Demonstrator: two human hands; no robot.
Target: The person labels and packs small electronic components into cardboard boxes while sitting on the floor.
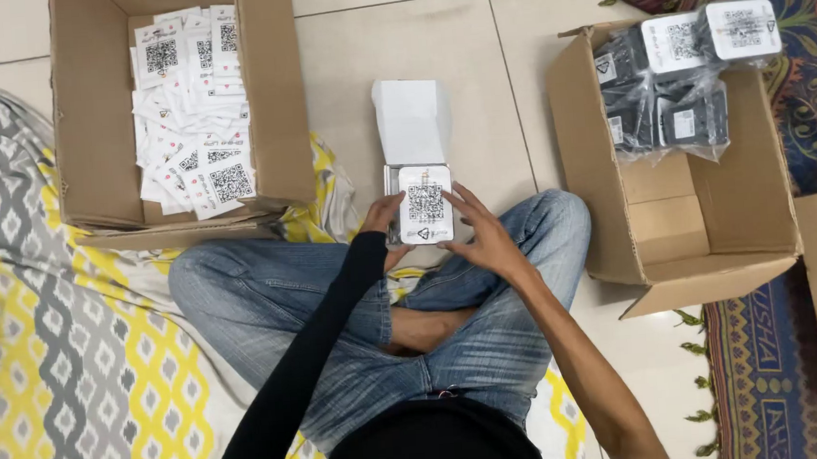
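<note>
Head view: a person sits cross-legged on a tiled floor [397, 67], both hands at a small white box [413, 124] whose lid stands open just beyond the knees. The left hand [384, 223], in a black sleeve, curls its fingers against the left edge of a white code-printed card [425, 204]; the right hand [484, 234] spreads its fingers along the card's right edge and underside. The card lies flat across the box's open mouth, its square code facing up and a small triangle mark at its lower corner. Seating it cleanly looks to depend on keeping it level, squared to the box walls and held by the edges so the print stays unsmudged. To the left, a cardboard box [94, 117] holds a loose heap of similar cards; to the right, another carton [715, 227] holds bagged dark units [669, 115].
</note>
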